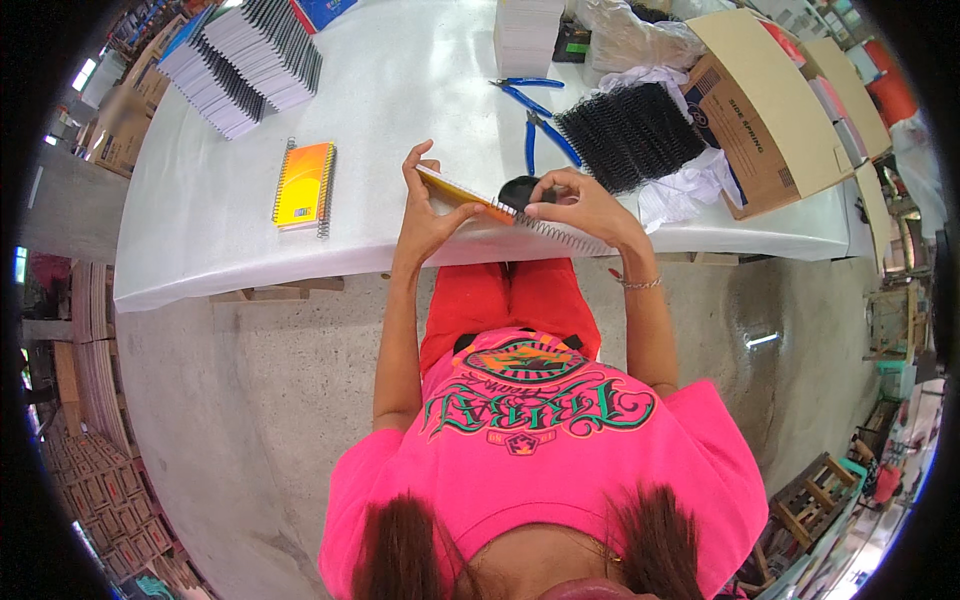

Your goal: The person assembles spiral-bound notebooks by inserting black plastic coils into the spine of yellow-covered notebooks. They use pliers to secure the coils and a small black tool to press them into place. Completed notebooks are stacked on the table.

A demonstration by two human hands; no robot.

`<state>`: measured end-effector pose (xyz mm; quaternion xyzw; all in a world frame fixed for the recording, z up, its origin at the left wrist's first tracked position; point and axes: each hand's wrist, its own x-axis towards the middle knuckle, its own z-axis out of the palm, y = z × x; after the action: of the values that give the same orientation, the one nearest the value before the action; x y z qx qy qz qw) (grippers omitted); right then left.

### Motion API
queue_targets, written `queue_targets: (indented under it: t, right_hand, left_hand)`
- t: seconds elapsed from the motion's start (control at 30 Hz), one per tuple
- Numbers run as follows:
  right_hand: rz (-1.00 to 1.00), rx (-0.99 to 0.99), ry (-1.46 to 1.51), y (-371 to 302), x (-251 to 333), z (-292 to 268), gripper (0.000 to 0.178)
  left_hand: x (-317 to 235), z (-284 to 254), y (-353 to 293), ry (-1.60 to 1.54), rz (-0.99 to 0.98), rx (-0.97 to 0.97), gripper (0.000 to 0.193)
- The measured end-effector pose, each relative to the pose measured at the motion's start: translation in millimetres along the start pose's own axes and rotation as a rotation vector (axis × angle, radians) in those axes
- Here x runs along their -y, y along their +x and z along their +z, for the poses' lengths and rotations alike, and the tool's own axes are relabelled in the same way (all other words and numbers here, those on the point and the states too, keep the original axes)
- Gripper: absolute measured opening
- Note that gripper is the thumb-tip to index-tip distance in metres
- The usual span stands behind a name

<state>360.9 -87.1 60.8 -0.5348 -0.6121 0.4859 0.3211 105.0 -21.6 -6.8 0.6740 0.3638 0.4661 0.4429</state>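
Note:
My left hand (430, 225) grips a small notebook (462, 195) with a yellow-orange cover, held tilted above the table's near edge. A dark wire spiral coil (565, 237) runs from the notebook's punched edge toward the lower right. My right hand (592, 210) pinches the coil between thumb and forefinger close to that edge. Just behind the fingers sits a round black dish (517, 190), partly hidden by the right hand. On the left lies another yellow-orange notebook (303, 185) with wire coil along its long sides.
Blue-handled cutting pliers (545, 138) and a second pair (527, 90) lie beyond my hands. A heap of black spiral coils (630, 135) rests on white wrapping beside an open cardboard box (745, 135). Stacked spiral notebooks (262, 55) stand far left; a paper stack (527, 40) stands at the back.

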Motion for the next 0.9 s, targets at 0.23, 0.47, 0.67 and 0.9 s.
queue_targets:
  t: [0.23, 0.47, 0.67, 0.9]
  right_hand:
    - [-0.181, 0.087, 0.668, -7, -34, -4, 0.050]
    - [0.002, 0.147, 0.339, -8, -18, -3, 0.029]
    - [-0.152, 0.164, 0.273, -12, -8, -11, 0.035]
    - [-0.175, 0.254, 0.403, -4, -5, -7, 0.039]
  left_hand:
    - [4, 3, -1, 0.040, 0.038, -0.022, 0.117]
    - [-5, -6, -7, 0.005, -0.050, 0.013, 0.115]
    - [-2, 0, -1, 0.088, 0.065, 0.000, 0.114]
    - [4, -1, -1, -0.054, 0.016, 0.024, 0.110]
